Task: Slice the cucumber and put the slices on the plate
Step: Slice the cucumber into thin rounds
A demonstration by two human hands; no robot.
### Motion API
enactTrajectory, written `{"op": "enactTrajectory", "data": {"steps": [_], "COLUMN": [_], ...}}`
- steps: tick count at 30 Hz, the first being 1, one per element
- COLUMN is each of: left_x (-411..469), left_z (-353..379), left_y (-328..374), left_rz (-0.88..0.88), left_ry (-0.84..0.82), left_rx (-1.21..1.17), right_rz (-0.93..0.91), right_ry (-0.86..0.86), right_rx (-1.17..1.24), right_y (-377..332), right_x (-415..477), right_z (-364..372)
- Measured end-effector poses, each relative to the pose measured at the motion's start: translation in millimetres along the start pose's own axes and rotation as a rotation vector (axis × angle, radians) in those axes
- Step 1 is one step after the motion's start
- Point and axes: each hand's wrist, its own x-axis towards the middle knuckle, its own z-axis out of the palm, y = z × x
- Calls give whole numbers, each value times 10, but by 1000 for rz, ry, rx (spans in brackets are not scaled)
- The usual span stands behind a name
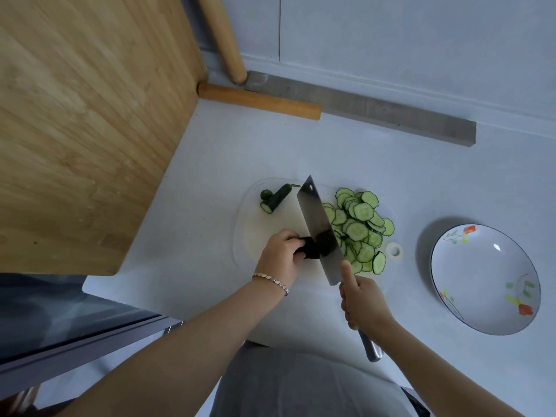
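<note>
L hand (279,251) is curled down over the last dark bit of cucumber (306,248). Fingers are bent and gripping it from the top, pinning it to the cutting board (279,218). Right up against those fingertips is the cleaver (319,227), blade tilted w/ the edge down across the cucumber's cut end, so part of the stub is hidden behind the steel. Can't tell if the edge is all the way thru. R hand (364,302) is wrapped tight round the handle, one finger stretched out along the back end of the blade. The butt of the handle pokes out below the fist.

Slices (358,227) are a messy overlapping pile on the other side of the blade from the L hand, just beyond the R hand, all on the board. Plate (481,281) w/ flower print sits off to the right of the R hand, well apart from the board.

Trimmed end pieces (275,198) lie past the L hand at the board's far left corner. Thin bracelet (270,282) on the L wrist. Big wooden board (90,115) is way out left of the L hand, w/ a wooden rod (258,100) lying flat beyond it.
</note>
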Motion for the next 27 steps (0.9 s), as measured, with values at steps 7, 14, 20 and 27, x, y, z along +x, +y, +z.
{"op": "enactTrajectory", "data": {"steps": [7,14,20,27], "left_x": [32,36,50,74], "left_z": [38,27,19,21], "left_y": [58,77,74,57], "left_rz": [-42,-41,-23,-48], "left_ry": [27,11,-16,-19], "left_rx": [-25,5,33,12], "right_rz": [-66,-127,-117,-81], "right_ry": [-31,16,12,30], "right_rx": [33,-110,-128,-125], "right_y": [-111,-93,-12,3], "right_x": [-143,-120,-104,68], "right_z": [-173,-159,-118,84]}}
